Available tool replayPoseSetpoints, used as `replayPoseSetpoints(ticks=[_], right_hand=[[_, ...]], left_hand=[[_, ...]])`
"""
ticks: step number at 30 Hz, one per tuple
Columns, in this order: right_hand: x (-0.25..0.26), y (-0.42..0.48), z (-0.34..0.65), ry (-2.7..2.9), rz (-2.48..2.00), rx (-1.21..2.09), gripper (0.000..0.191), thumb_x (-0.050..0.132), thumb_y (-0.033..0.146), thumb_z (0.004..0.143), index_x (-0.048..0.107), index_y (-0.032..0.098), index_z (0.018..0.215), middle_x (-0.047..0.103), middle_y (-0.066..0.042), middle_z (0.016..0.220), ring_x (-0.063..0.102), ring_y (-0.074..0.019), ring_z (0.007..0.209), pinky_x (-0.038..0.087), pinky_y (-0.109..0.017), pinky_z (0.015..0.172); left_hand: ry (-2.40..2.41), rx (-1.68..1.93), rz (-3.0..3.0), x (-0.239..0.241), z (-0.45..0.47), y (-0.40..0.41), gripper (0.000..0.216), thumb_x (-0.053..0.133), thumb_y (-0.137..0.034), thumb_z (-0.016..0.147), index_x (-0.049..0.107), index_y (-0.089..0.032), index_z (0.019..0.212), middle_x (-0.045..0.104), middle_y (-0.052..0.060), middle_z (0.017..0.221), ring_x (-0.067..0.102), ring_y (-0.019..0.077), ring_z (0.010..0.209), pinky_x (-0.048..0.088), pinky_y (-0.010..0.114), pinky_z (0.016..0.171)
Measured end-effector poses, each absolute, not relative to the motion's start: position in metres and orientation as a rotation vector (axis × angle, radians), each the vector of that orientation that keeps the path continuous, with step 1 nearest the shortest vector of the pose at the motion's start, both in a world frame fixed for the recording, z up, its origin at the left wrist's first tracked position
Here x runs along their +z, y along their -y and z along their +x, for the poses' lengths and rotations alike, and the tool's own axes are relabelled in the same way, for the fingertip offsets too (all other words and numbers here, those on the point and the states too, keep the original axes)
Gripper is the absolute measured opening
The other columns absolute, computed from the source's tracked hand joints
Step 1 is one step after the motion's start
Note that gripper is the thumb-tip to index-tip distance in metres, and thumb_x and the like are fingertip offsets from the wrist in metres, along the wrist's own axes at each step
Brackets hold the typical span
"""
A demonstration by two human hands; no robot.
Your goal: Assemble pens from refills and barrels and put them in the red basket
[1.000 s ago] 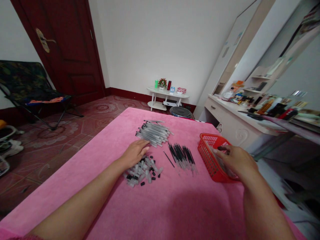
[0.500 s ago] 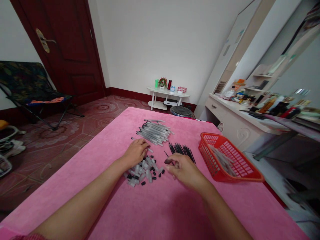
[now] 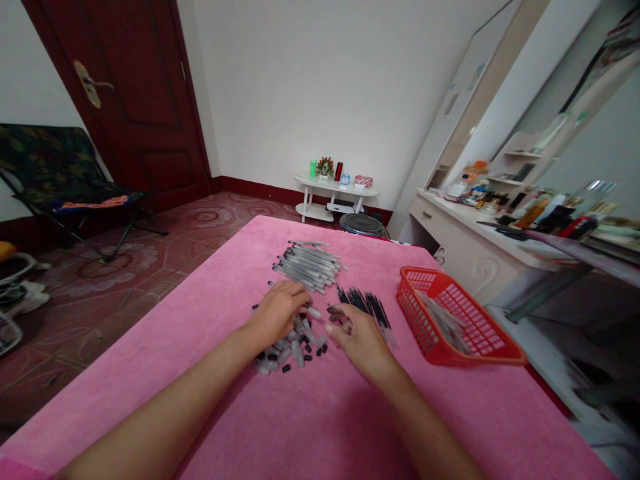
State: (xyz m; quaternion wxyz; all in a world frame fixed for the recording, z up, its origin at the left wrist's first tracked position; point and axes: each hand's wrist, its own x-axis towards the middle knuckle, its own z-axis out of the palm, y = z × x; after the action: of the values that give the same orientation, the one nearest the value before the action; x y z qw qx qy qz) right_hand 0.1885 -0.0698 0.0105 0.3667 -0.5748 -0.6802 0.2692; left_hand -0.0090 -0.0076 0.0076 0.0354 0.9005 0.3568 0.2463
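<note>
My left hand (image 3: pixel 283 308) is closed round a clear pen barrel (image 3: pixel 313 311), whose open end pokes out past the fingertips. Facing it, my right hand (image 3: pixel 361 332) pinches a thin dark pen refill (image 3: pixel 331 307), mostly hidden by the fingers. Clear pen caps (image 3: pixel 299 353) and small black plugs (image 3: pixel 286 368) lie heaped under and beside my left hand. Beyond the hands is a stack of clear pen barrels (image 3: pixel 307 265). A bundle of black refills (image 3: pixel 373 305) rests just past my right hand.
On the right of the pink-covered table (image 3: pixel 300 427) stands a red plastic basket (image 3: pixel 425 333) with pale slender pieces inside. A dresser (image 3: pixel 450 233) crowded with bottles is close on the right. A folding chair (image 3: pixel 60 167) and a door (image 3: pixel 145 100) are at left.
My left hand has moved slightly right with the barrel, bringing its open end nearer the refill. My right hand has shifted slightly left; the gap between the hands is smaller.
</note>
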Motion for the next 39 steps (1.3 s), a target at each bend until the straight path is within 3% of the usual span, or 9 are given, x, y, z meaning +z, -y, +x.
replayPoseSetpoints(ticks=[3, 6, 12, 19, 24, 30, 32, 35, 39], right_hand=[[0.008, 0.07, 0.185, 1.668, -1.432, 0.956, 0.024, 0.057, 0.035, 0.078, 0.065, 0.014, 0.084, 0.063, -0.004, 0.07, 0.054, -0.0123, 0.057, 0.039, -0.023, 0.053], [0.01, 0.071, 0.185, 1.518, -1.376, 1.318, 0.038, 0.051, 0.048, 0.081, 0.057, 0.014, 0.064, 0.045, 0.003, 0.048, 0.034, -0.0061, 0.038, 0.024, -0.02, 0.039], [0.02, 0.074, 0.187, 1.096, -1.278, 1.714, 0.038, 0.057, 0.05, 0.073, 0.057, 0.012, 0.067, 0.042, 0.005, 0.049, 0.026, -0.0029, 0.036, 0.016, -0.019, 0.037], [0.021, 0.077, 0.185, 1.316, -1.303, 1.602, 0.045, 0.058, 0.058, 0.073, 0.053, 0.015, 0.062, 0.037, 0.007, 0.047, 0.019, -0.0025, 0.037, 0.011, -0.02, 0.038], [0.022, 0.073, 0.193, 1.721, -1.373, 1.093, 0.031, 0.057, 0.035, 0.076, 0.055, 0.013, 0.054, 0.043, 0.003, 0.049, 0.036, -0.0067, 0.047, 0.024, -0.021, 0.045], [0.012, 0.072, 0.196, 1.841, -1.514, 0.797, 0.018, 0.057, 0.028, 0.075, 0.065, 0.015, 0.064, 0.056, 0.0, 0.058, 0.048, -0.011, 0.055, 0.029, -0.021, 0.05], [0.007, 0.073, 0.191, 1.867, -1.539, 0.778, 0.012, 0.064, 0.028, 0.071, 0.068, 0.017, 0.071, 0.06, 0.0, 0.062, 0.05, -0.0119, 0.057, 0.031, -0.021, 0.051], [0.003, 0.074, 0.181, 1.859, -1.503, 0.803, 0.026, 0.071, 0.03, 0.064, 0.069, 0.019, 0.087, 0.064, 0.0, 0.069, 0.053, -0.0124, 0.059, 0.034, -0.02, 0.051], [0.006, 0.074, 0.176, 1.685, -1.385, 1.013, 0.024, 0.055, 0.036, 0.079, 0.065, 0.017, 0.09, 0.064, -0.001, 0.072, 0.055, -0.0112, 0.055, 0.038, -0.02, 0.05]], left_hand=[[-0.958, 0.732, 2.866, 0.016, 0.0, 0.021, 0.022, 0.046, -0.013, 0.083, 0.063, -0.02, 0.096, 0.06, 0.006, 0.088, 0.053, 0.0199, 0.089, 0.039, 0.034, 0.082], [-0.877, 0.753, 2.919, 0.018, 0.003, 0.025, 0.025, 0.042, -0.013, 0.086, 0.063, -0.019, 0.098, 0.06, 0.006, 0.087, 0.053, 0.0189, 0.088, 0.039, 0.032, 0.08], [-0.779, 0.857, 2.975, 0.01, -0.004, 0.021, 0.025, 0.041, -0.021, 0.089, 0.061, -0.018, 0.104, 0.058, 0.006, 0.081, 0.051, 0.0173, 0.077, 0.038, 0.029, 0.069], [-0.734, 0.768, 2.954, 0.011, -0.006, 0.022, 0.025, 0.041, -0.013, 0.081, 0.064, -0.017, 0.092, 0.058, 0.005, 0.07, 0.052, 0.017, 0.07, 0.035, 0.028, 0.063], [-0.932, 0.646, 2.841, 0.011, -0.017, 0.014, 0.017, 0.045, -0.016, 0.079, 0.062, -0.018, 0.076, 0.06, 0.002, 0.067, 0.053, 0.0152, 0.062, 0.031, 0.026, 0.057], [-1.079, 1.189, 2.049, 0.014, -0.031, -0.004, 0.022, 0.043, -0.031, 0.087, 0.056, -0.017, 0.076, 0.056, -0.001, 0.059, 0.05, 0.0112, 0.054, 0.034, 0.022, 0.056], [-0.884, 1.344, 1.653, 0.018, -0.025, -0.002, 0.02, 0.046, -0.035, 0.087, 0.052, -0.017, 0.081, 0.059, -0.001, 0.064, 0.053, 0.0107, 0.055, 0.04, 0.022, 0.057], [-0.622, 1.345, 1.195, 0.022, -0.012, 0.006, 0.022, 0.059, -0.034, 0.081, 0.046, -0.018, 0.088, 0.067, 0.005, 0.087, 0.065, 0.0146, 0.074, 0.048, 0.027, 0.073], [-0.506, 1.211, 0.947, 0.016, -0.002, 0.014, 0.025, 0.065, -0.028, 0.078, 0.045, -0.019, 0.09, 0.066, 0.01, 0.107, 0.066, 0.0196, 0.095, 0.048, 0.034, 0.087]])
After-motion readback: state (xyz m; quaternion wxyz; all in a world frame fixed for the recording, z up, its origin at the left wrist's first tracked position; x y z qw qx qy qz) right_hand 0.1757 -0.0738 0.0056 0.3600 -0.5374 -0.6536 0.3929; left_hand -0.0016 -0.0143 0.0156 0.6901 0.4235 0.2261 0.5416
